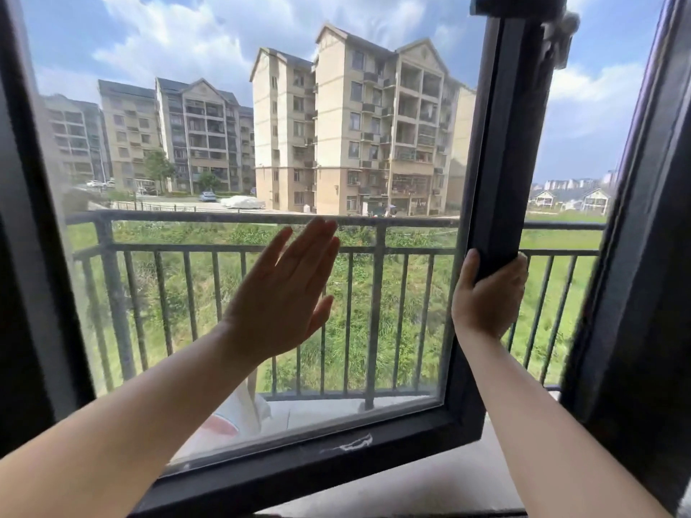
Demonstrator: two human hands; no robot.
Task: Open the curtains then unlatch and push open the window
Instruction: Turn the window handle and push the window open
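The dark-framed window sash (318, 456) stands swung outward, with a gap of open air between its right edge and the fixed frame (635, 293). My left hand (284, 289) lies flat against the glass pane (224, 151), fingers extended and together. My right hand (486, 293) is wrapped around the sash's right vertical edge (501, 162), thumb on the glass side. The latch handle (559, 35) sits blurred at the top of that edge. No curtain is in view.
A grey stone sill (430, 484) runs under the sash. Outside, a dark metal railing (261, 233) spans the view, with grass and apartment blocks (355, 125) beyond. The left frame post (33, 256) borders the pane.
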